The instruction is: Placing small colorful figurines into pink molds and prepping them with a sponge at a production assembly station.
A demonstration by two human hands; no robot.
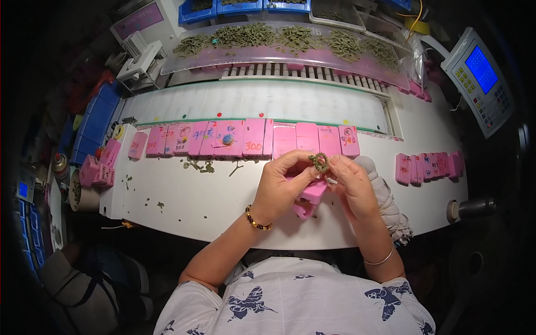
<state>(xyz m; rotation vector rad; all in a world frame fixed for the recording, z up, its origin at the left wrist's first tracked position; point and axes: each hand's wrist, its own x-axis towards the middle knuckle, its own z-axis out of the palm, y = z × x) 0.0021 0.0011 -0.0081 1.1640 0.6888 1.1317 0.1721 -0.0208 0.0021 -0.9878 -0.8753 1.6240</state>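
Observation:
My left hand and my right hand meet over the near edge of the table. Between their fingertips they pinch a small dark green ring with a knobbly band, apparently a wax piece. Below it, a pink rubber mold is tucked among the fingers; its lower part sticks out toward me. Which hand carries the mold's weight I cannot tell, since the fingers cover it. Just beyond my hands stands a row of pink mold blocks, several with handwritten marks.
Green scraps lie on the white table. A wrapped cloth rests beside my right forearm. More pink blocks stand at the right, near a control panel. Behind the white belt, a clear tray holds many green pieces.

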